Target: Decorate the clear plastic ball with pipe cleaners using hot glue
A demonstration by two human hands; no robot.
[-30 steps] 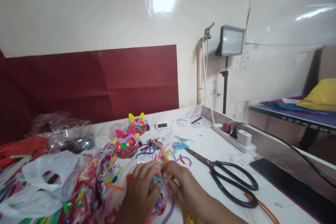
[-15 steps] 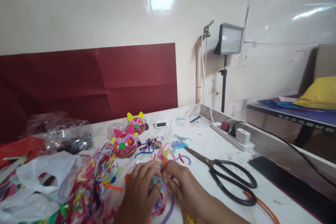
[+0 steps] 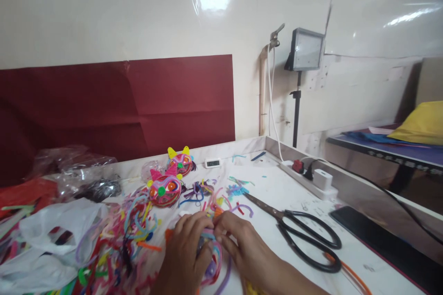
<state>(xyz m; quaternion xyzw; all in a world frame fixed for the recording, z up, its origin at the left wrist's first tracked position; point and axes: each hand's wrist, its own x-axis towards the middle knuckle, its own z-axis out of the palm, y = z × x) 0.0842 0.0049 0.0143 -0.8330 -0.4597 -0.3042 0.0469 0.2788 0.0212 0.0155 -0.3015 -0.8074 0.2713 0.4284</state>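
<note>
Close in front of me is a round craft piece [image 3: 216, 260] edged with pink and light blue pipe cleaners, with a purple bead or pompom on it. My left hand [image 3: 188, 246] curls over its left side and grips it. At its upper right edge, the fingers of my right hand [image 3: 238, 238] are pinched together against it. Both hands hide most of the piece. A purple pipe cleaner [image 3: 225, 279] lies below my right hand. Beyond the hands stand two finished-looking cat faces, one with pink ears [image 3: 165, 190] and one with yellow ears [image 3: 180, 162].
Large black-handled scissors [image 3: 294, 226] lie to the right, near a black phone-like slab [image 3: 377, 244] and a white power strip [image 3: 311, 179]. A heap of coloured pipe cleaners [image 3: 117, 244] and a white plastic bag [image 3: 62, 226] fill the left. A small digital display [image 3: 212, 163] sits behind.
The view has shifted very slightly. Both hands stay on the craft piece in nearly the same pose, with only tiny finger movement.
</note>
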